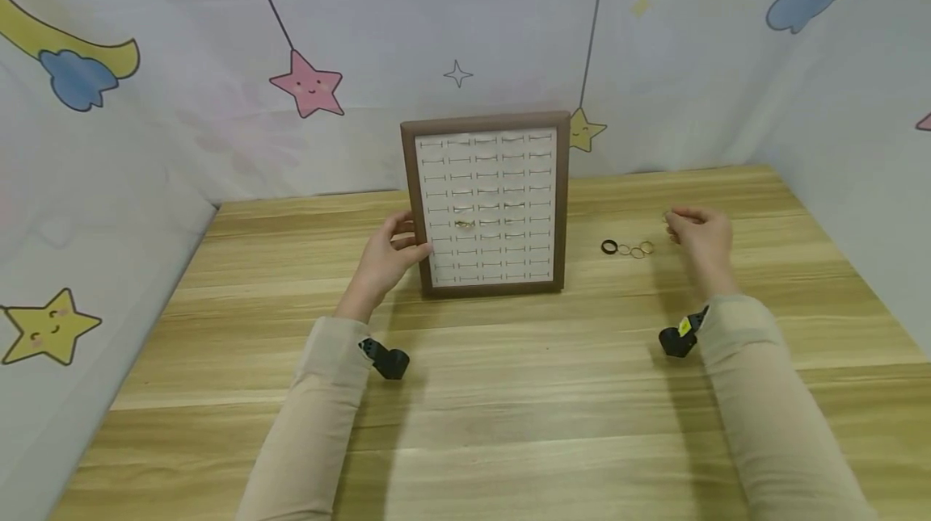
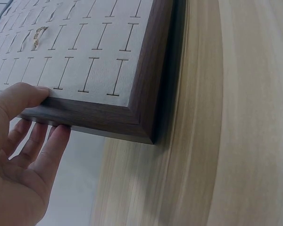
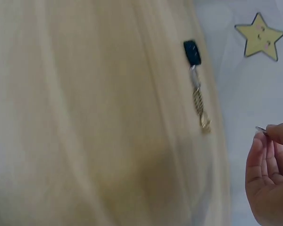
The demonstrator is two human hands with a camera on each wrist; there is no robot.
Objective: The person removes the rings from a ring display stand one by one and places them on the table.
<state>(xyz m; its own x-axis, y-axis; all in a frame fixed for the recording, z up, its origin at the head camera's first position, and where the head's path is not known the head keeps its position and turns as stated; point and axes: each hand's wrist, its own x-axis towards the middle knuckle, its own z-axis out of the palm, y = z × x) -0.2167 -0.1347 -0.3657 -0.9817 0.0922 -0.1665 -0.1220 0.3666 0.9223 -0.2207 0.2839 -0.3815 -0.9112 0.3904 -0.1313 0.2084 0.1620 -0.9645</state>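
A ring display board (image 1: 490, 262) with a brown frame stands upright on the table, its pale face lined with rows of slits. One gold ring (image 1: 464, 224) sits in a slit left of centre. My left hand (image 1: 393, 250) grips the board's left edge, thumb on the front and fingers behind, as the left wrist view also shows. Off to the right, my right hand (image 1: 701, 242) pinches a small ring (image 3: 261, 130) between thumb and fingertips, above the table. Beside that hand lie a black ring (image 1: 609, 247) and several thin gold or silver rings (image 1: 637, 252) in a row.
The wooden table (image 1: 494, 408) runs back to a white curtain (image 1: 378, 149) printed with stars and moons. More curtain hangs at both sides. A black wrist camera (image 1: 387, 359) is on the left sleeve, another camera (image 1: 680, 339) on the right.
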